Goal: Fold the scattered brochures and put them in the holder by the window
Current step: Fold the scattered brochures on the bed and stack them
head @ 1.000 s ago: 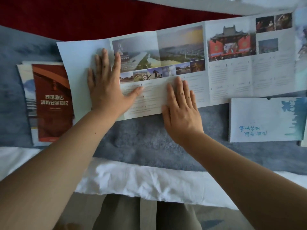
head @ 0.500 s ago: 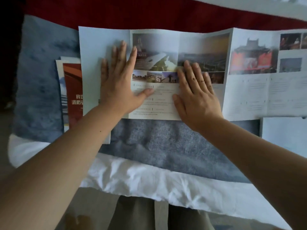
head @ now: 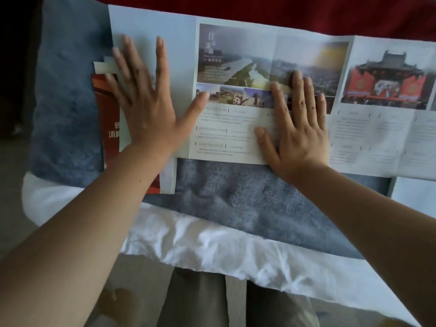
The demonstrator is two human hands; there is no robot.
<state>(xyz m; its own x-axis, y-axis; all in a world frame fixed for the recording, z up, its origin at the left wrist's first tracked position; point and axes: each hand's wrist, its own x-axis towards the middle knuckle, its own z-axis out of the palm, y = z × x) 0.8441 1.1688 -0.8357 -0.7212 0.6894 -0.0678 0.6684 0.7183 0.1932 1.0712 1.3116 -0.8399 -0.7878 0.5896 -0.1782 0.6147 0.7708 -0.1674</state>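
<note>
- Head view: left hand [head: 151,109] is lying flat, fingers spread wide, pressing the brochure's [head: 236,128] blank end panel
- Right hand [head: 299,133] is pressing palm-down, fingers straight and close together, on its photo panel
- Brochure is lying unfolded across the grey blanket [head: 247,197], overlapping a red booklet [head: 111,128]

Both flat hands are covering the brochure's [head: 236,128] left panels; its right panels and the grey blanket [head: 247,197] below are lying clear

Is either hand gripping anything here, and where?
Nothing gripped. Left hand and right hand lie flat, palms down, on the unfolded brochure.
</note>
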